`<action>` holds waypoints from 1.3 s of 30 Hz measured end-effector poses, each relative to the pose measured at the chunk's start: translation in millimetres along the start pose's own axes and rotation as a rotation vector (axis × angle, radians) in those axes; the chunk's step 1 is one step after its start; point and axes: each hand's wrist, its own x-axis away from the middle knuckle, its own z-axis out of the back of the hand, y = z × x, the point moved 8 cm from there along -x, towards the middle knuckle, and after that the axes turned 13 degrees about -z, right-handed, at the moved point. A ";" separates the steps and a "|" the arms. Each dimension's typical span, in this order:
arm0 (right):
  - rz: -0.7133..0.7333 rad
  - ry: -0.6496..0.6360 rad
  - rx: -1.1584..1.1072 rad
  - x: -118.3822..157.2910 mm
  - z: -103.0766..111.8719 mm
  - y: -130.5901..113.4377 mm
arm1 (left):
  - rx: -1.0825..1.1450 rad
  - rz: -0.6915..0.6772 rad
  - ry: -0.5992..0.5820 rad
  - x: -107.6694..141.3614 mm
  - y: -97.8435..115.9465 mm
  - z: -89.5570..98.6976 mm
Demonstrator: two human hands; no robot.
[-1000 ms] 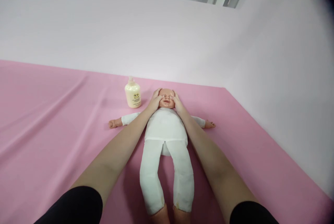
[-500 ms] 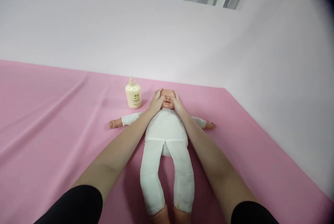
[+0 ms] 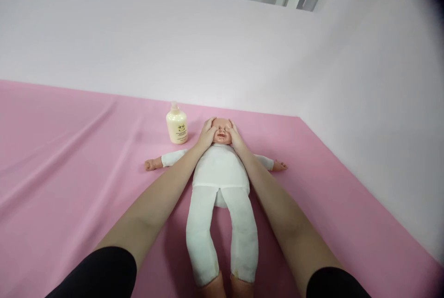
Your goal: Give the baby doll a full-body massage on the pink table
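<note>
A baby doll [image 3: 221, 166] in a white cloth suit lies on its back, arms spread and its feet toward me. My left hand [image 3: 207, 133] is against the left side of the doll's head [image 3: 222, 124], its thumb on the cheek. On the right side of the head rests my right hand [image 3: 237, 136], thumb also on the cheek. Both hands hold the head between them, with the fingers curving around its sides and partly hidden. The doll's nose and mouth show between the thumbs.
A pale yellow lotion bottle [image 3: 177, 127] stands upright left of the doll's head. Pink cloth [image 3: 86, 150] with creases covers the surface. White walls [image 3: 208, 48] rise behind it and on the right.
Both thumbs have shifted slightly outward on the doll's face, away from the nose. The doll and the bottle have stayed in place.
</note>
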 end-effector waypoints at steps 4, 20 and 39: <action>-0.003 0.021 -0.008 -1.1 -0.5 -1.2 | 0.006 0.012 -0.006 -0.1 -6.1 0.0; -0.002 -0.039 -0.002 19.4 -5.1 -10.9 | 0.100 -0.030 -0.028 -1.1 -14.3 -0.7; -0.083 -0.100 -0.313 30.0 -13.9 -12.5 | 0.382 0.060 0.128 6.8 -13.1 -3.7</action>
